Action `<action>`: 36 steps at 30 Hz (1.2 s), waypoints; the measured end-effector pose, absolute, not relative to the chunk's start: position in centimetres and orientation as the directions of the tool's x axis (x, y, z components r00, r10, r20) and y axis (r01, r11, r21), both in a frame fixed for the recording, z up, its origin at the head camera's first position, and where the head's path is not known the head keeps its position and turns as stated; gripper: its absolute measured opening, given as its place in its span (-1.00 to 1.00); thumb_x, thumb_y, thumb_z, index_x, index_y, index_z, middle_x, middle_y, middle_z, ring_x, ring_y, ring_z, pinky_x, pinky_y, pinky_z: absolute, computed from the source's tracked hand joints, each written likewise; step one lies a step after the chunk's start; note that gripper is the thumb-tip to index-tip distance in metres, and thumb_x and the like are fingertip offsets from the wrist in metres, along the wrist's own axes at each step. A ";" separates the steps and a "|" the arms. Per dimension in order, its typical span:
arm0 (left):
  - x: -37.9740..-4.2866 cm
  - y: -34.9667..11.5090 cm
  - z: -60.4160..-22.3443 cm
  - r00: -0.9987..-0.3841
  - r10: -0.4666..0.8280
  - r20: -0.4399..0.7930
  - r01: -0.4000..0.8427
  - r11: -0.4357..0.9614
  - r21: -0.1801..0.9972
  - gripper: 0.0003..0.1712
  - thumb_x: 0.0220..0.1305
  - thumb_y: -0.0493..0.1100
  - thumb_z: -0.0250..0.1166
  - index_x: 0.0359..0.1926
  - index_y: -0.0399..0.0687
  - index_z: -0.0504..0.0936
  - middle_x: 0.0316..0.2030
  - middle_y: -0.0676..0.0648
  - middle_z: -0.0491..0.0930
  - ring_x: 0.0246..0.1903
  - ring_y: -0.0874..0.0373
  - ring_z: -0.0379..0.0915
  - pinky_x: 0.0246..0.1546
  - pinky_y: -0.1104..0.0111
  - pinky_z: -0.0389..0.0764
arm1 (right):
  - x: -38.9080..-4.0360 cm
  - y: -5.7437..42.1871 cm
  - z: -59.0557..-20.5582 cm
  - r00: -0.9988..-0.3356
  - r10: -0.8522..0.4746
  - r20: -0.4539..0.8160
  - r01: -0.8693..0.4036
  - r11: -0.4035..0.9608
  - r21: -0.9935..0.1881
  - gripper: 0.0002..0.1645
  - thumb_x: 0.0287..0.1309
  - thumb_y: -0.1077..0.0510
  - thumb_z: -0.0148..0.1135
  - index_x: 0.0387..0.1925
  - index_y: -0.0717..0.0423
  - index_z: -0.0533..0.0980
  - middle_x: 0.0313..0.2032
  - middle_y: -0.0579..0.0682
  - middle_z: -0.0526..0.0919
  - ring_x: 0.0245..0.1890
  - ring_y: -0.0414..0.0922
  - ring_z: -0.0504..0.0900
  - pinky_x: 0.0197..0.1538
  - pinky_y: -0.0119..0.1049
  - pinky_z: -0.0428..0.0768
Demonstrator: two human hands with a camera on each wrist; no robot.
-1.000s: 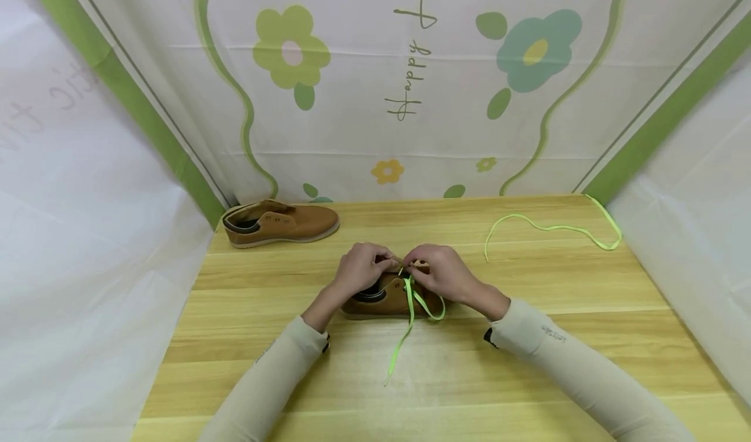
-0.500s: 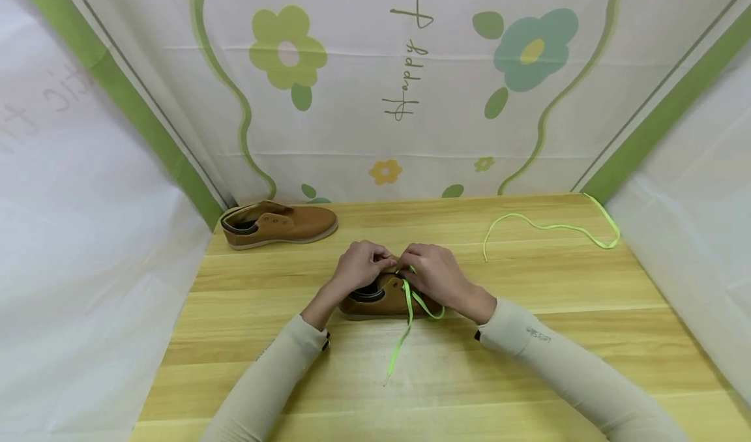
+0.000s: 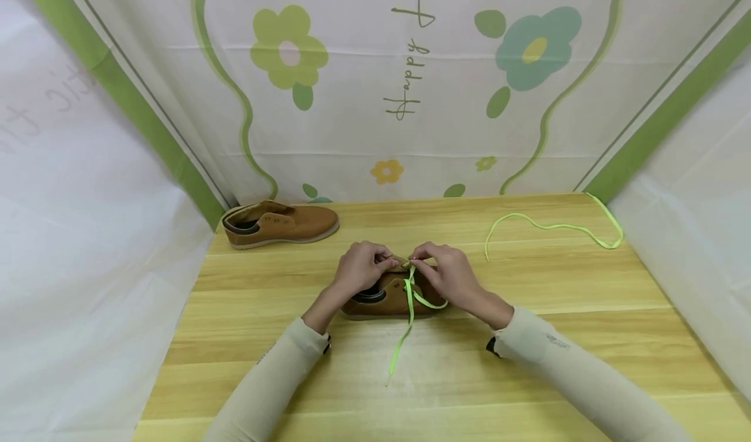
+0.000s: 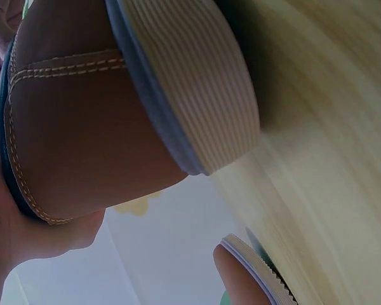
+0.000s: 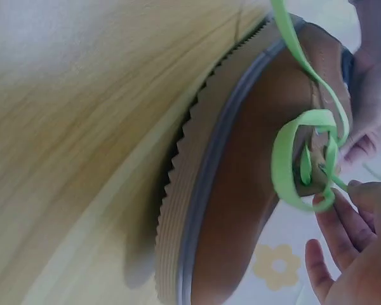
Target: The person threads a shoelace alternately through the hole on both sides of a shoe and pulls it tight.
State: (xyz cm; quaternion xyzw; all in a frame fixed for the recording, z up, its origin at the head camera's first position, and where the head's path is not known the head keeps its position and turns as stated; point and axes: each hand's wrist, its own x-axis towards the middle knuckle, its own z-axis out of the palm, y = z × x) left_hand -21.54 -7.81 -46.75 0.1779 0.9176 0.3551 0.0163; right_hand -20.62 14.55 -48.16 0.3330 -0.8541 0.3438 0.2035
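Note:
A brown leather shoe (image 3: 366,307) lies in front of me on the table, toe to the right. A flat neon-green shoelace (image 3: 409,298) runs through its front eyelets, one end hanging over the near side onto the table. My left hand (image 3: 360,266) pinches the far eyelet flap with thumb and fingers. At the eyelets my right hand (image 3: 450,274) pinches the lace between thumb and forefinger, its other fingers loosely bent in the right wrist view. There the lace (image 5: 282,162) makes a loop over the shoe's side. The left wrist view shows the heel (image 4: 82,133).
A second brown shoe (image 3: 308,223), without a lace, stands at the table's back left corner. Another green shoelace (image 3: 551,227) lies curved at the back right. A printed cloth (image 3: 352,116) hangs behind the wooden table (image 3: 469,390), with white sheets at both sides.
My right hand first moved left, in over the eyelets, then drew back right with the lace pinched. My left hand has stayed at the flap.

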 end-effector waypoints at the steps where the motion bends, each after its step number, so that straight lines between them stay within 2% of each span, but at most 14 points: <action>1: -21.5 -7.8 -46.8 -0.936 0.337 0.099 0.316 0.687 0.655 -0.87 0.40 -0.08 0.46 -0.27 0.02 0.87 -0.45 0.09 0.76 -0.53 0.32 0.54 -0.53 0.40 0.49 | -20.6 14.8 -48.0 -0.705 -0.412 0.578 -0.701 0.530 -0.477 -0.88 0.23 0.32 0.50 -0.22 0.16 0.69 -0.32 0.02 0.82 -0.31 -0.05 0.80 -0.22 0.00 0.74; 6: -21.5 -7.8 -47.0 -0.937 0.330 0.118 0.325 0.692 0.644 -0.90 0.37 -0.08 0.49 -0.26 0.03 0.88 -0.45 0.11 0.76 -0.51 0.35 0.55 -0.49 0.41 0.52 | -20.7 16.2 -46.9 -0.754 -0.311 0.579 -0.649 0.491 -0.581 -0.84 0.21 0.37 0.50 -0.23 0.16 0.67 -0.36 -0.01 0.82 -0.32 -0.06 0.82 -0.21 -0.06 0.75; 11: -21.5 -7.8 -47.1 -0.938 0.322 0.133 0.328 0.690 0.645 -0.91 0.35 -0.08 0.51 -0.29 0.05 0.87 -0.46 0.13 0.74 -0.49 0.36 0.55 -0.45 0.38 0.54 | -21.0 17.6 -45.5 -0.790 -0.233 0.567 -0.605 0.447 -0.659 -0.85 0.21 0.40 0.49 -0.22 0.19 0.69 -0.34 0.04 0.83 -0.31 -0.03 0.84 -0.20 -0.49 0.65; 14: -21.4 -7.9 -47.0 -0.937 0.322 0.137 0.332 0.690 0.644 -0.91 0.34 -0.08 0.52 -0.29 0.05 0.87 -0.46 0.14 0.74 -0.48 0.35 0.55 -0.42 0.36 0.55 | -21.1 18.5 -44.8 -0.797 -0.206 0.567 -0.594 0.429 -0.680 -0.87 0.24 0.40 0.46 -0.21 0.21 0.69 -0.32 0.05 0.84 -0.32 0.01 0.84 -0.17 -0.61 0.58; 18: -21.4 -8.0 -47.1 -0.931 0.334 0.148 0.348 0.687 0.638 -0.91 0.35 -0.07 0.51 -0.29 0.06 0.87 -0.44 0.14 0.75 -0.46 0.35 0.57 -0.40 0.34 0.58 | -21.2 19.4 -44.3 -0.801 -0.183 0.571 -0.589 0.417 -0.693 -0.89 0.28 0.40 0.43 -0.19 0.24 0.67 -0.29 0.06 0.85 -0.30 0.02 0.84 -0.04 -0.60 0.60; 22: -21.2 -8.0 -47.2 -0.919 0.351 0.178 0.382 0.686 0.620 -0.91 0.35 -0.07 0.51 -0.28 0.06 0.87 -0.41 0.13 0.77 -0.43 0.32 0.61 -0.39 0.32 0.60 | -21.3 20.1 -43.3 -0.810 -0.151 0.566 -0.574 0.398 -0.716 -0.91 0.30 0.42 0.40 -0.19 0.31 0.64 -0.26 0.13 0.84 -0.26 -0.16 0.83 -0.01 -0.58 0.63; 27: -20.9 -8.0 -47.2 -0.909 0.359 0.213 0.412 0.692 0.593 -0.92 0.34 -0.07 0.52 -0.27 0.07 0.87 -0.39 0.12 0.78 -0.42 0.28 0.65 -0.41 0.31 0.61 | -21.3 20.8 -41.5 -0.832 -0.089 0.547 -0.540 0.351 -0.765 -0.93 0.35 0.41 0.35 -0.18 0.38 0.61 -0.23 0.25 0.82 -0.30 -0.38 0.78 -0.29 -0.62 0.57; 30: -20.8 -7.9 -47.3 -0.908 0.360 0.215 0.415 0.703 0.577 -0.93 0.34 -0.07 0.51 -0.26 0.09 0.88 -0.37 0.12 0.79 -0.42 0.27 0.65 -0.43 0.33 0.59 | -21.3 21.2 -40.7 -0.838 -0.066 0.542 -0.531 0.329 -0.781 -0.92 0.36 0.42 0.34 -0.17 0.41 0.60 -0.24 0.28 0.82 -0.30 -0.39 0.77 -0.35 -0.60 0.54; 33: -20.7 -7.9 -47.3 -0.907 0.361 0.219 0.420 0.712 0.563 -0.93 0.33 -0.05 0.52 -0.25 0.11 0.88 -0.34 0.12 0.80 -0.41 0.27 0.67 -0.45 0.34 0.57 | -21.3 21.5 -40.4 -0.838 -0.064 0.543 -0.536 0.293 -0.792 -0.91 0.35 0.47 0.31 -0.16 0.47 0.57 -0.26 0.26 0.81 -0.25 -0.32 0.82 -0.23 -0.55 0.65; 36: -20.7 -7.9 -47.4 -0.901 0.368 0.230 0.433 0.715 0.549 -0.91 0.33 -0.03 0.52 -0.25 0.12 0.89 -0.30 0.13 0.81 -0.39 0.26 0.67 -0.47 0.35 0.56 | -21.3 21.7 -40.1 -0.835 -0.053 0.548 -0.543 0.243 -0.804 -0.90 0.35 0.52 0.27 -0.16 0.55 0.53 -0.28 0.13 0.81 -0.25 -0.27 0.83 -0.14 -0.47 0.71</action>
